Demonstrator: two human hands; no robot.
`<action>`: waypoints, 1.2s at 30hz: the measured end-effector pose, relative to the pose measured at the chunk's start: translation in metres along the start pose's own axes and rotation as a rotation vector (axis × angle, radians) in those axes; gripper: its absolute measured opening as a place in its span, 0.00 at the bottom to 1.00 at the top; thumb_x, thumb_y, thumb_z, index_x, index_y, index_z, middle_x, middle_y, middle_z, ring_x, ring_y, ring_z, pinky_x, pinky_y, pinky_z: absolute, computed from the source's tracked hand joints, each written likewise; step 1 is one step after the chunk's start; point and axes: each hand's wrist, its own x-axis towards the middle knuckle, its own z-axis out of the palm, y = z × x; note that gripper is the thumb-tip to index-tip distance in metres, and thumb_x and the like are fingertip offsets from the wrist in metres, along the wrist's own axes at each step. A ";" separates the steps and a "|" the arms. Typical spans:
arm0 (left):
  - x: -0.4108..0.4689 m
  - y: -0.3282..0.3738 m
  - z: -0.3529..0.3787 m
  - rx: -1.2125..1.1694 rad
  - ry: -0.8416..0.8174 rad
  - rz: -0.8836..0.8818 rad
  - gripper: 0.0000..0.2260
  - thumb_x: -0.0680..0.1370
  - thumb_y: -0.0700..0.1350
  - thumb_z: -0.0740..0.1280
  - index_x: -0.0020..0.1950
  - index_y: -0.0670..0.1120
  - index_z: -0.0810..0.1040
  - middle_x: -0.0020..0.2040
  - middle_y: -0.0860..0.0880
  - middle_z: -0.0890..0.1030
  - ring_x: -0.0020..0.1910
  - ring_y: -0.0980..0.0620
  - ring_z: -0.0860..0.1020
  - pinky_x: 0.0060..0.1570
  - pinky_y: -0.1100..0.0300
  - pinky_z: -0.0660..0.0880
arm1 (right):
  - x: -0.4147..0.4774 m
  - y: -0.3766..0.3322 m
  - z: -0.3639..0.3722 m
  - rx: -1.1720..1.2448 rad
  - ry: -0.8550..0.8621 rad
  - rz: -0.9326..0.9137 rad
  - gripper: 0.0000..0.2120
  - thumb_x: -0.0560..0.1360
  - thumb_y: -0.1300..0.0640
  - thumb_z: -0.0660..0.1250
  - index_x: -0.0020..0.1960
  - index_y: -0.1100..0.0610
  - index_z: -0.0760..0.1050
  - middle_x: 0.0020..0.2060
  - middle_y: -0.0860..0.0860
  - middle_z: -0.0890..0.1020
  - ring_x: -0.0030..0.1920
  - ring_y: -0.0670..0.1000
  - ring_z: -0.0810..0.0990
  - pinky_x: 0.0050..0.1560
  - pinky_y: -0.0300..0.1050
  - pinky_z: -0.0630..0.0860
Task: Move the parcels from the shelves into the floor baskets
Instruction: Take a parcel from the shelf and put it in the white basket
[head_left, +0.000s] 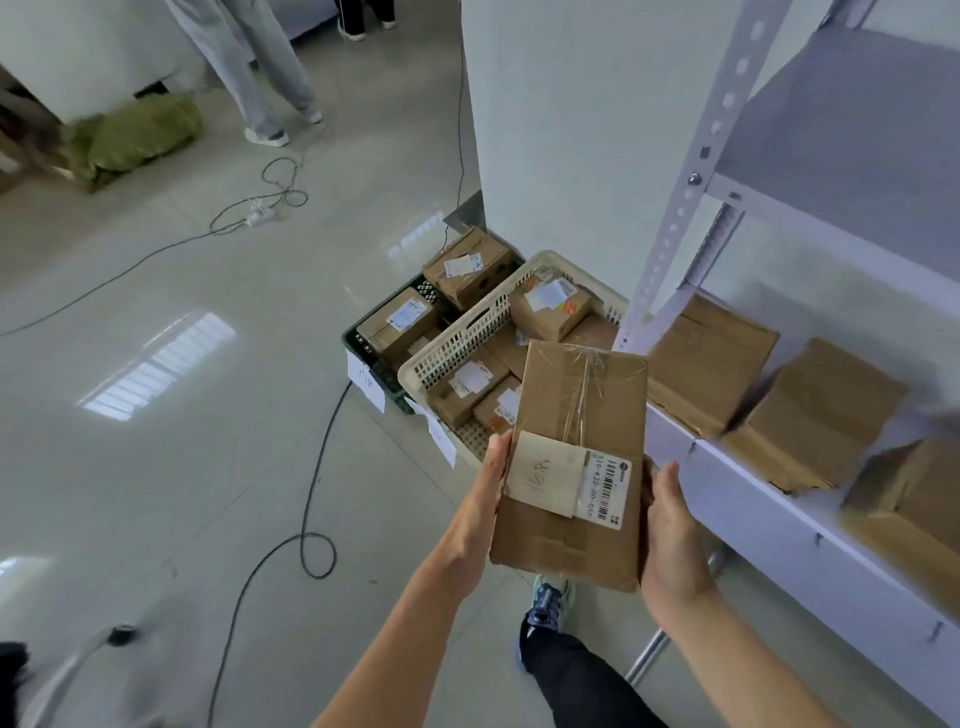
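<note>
Cannot see the fingers of either hand under the held parcel; only thumbs and palms showing. Cut off at 3 o'clock: shelf and its blurred shelf parcels. Cannot read the scrawl on the beige slip. Gripped by its long edges, left hand at its 9 o'clock, right hand at its 3 o'clock, in mid-air, far end overlapping the white basket at 12 o'clock. Long, brown, creased; clear tape, barcode label.
</note>
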 end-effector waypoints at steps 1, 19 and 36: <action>0.014 0.007 -0.010 0.008 0.008 -0.014 0.31 0.77 0.79 0.50 0.76 0.72 0.71 0.71 0.66 0.79 0.74 0.60 0.74 0.82 0.44 0.62 | 0.014 -0.002 0.009 -0.009 -0.010 0.029 0.30 0.83 0.29 0.46 0.70 0.39 0.80 0.68 0.51 0.84 0.68 0.52 0.83 0.62 0.52 0.80; 0.370 0.049 -0.173 0.268 0.024 -0.198 0.19 0.85 0.65 0.57 0.48 0.57 0.81 0.41 0.68 0.87 0.44 0.73 0.83 0.50 0.66 0.70 | 0.338 0.072 0.102 0.050 0.298 0.313 0.30 0.74 0.28 0.58 0.72 0.39 0.76 0.69 0.44 0.83 0.69 0.47 0.79 0.74 0.55 0.73; 0.693 -0.067 -0.219 0.792 -0.113 -0.269 0.35 0.84 0.71 0.47 0.85 0.53 0.65 0.85 0.42 0.64 0.85 0.36 0.57 0.81 0.31 0.51 | 0.655 0.237 0.107 0.244 0.512 0.402 0.33 0.81 0.27 0.51 0.81 0.41 0.67 0.80 0.46 0.70 0.79 0.54 0.69 0.82 0.67 0.54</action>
